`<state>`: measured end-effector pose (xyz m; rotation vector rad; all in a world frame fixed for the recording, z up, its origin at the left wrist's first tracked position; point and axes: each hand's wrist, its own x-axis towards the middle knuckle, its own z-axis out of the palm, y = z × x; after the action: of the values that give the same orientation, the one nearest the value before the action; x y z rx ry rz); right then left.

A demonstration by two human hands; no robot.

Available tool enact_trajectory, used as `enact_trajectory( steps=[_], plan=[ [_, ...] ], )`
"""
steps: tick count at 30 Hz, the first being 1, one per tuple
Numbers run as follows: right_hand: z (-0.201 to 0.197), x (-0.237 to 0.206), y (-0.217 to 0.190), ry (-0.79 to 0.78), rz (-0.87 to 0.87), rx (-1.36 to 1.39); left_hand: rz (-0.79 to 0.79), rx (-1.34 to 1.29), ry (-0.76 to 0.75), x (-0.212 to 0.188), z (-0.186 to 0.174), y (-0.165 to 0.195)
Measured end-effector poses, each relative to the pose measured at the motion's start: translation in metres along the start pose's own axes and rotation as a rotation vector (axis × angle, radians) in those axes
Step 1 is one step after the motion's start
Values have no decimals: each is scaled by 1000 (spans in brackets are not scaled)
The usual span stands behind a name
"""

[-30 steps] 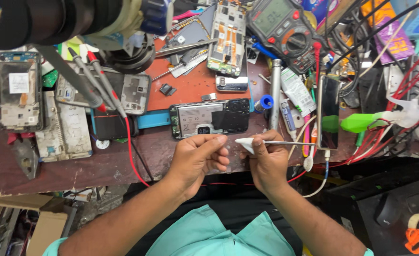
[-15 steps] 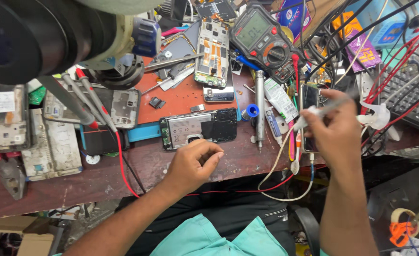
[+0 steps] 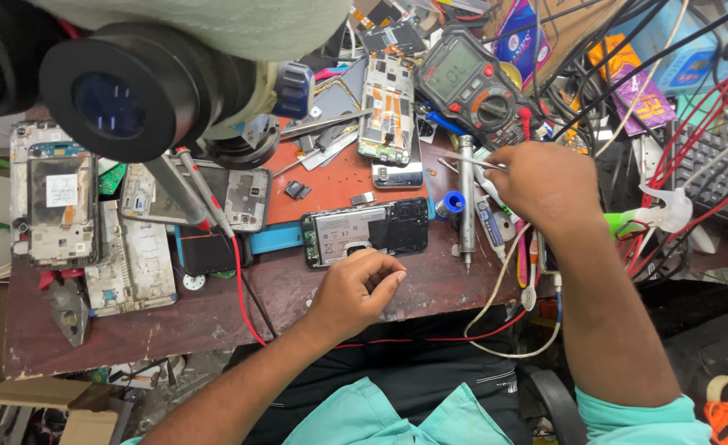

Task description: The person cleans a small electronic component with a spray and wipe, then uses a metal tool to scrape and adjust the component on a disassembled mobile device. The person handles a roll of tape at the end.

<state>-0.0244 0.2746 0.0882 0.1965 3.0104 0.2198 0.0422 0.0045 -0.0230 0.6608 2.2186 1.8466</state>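
An opened black phone (image 3: 368,231), back cover off, lies in the middle of the red-brown bench (image 3: 133,338). My left hand (image 3: 356,290) rests just in front of the phone's lower edge. Its fingers are curled together and nothing shows in them. My right hand (image 3: 545,185) is further right, below a grey and red multimeter (image 3: 471,78). It pinches thin metal tweezers (image 3: 468,159) whose tips point left over a long silver pen-shaped tool (image 3: 465,206).
A microscope eyepiece (image 3: 125,99) hangs over the upper left. Stripped phone frames (image 3: 51,206) lie at the left and another bare frame (image 3: 387,107) at the back. Red probe leads (image 3: 207,194), a blue tape roll (image 3: 450,203), tangled cables (image 3: 652,74) and a keyboard (image 3: 710,173) crowd the bench.
My right hand left my left hand at the bench's front edge and swung right and back toward the multimeter, carrying the tweezers. My left hand stayed by the opened phone.
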Motion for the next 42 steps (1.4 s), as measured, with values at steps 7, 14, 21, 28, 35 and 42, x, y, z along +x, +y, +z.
enact_trajectory(
  steps=[7,14,21,28,35,42],
  plan=[
    [15,-14,8,8,60,101,61,-20,19,0,-2,2],
    [17,-20,18,-110,174,68,6,0,5,0,0,0],
    [26,-14,20,-62,-2,-26,49,-12,11,-1,-2,-2],
    [7,-27,24,-272,77,-18,33,5,17,-1,-2,2],
    [1,-42,22,269,-31,-20,23,11,20,0,-1,3],
    [-6,-24,-19,-92,-20,54,24,21,19,0,1,3]
  ],
)
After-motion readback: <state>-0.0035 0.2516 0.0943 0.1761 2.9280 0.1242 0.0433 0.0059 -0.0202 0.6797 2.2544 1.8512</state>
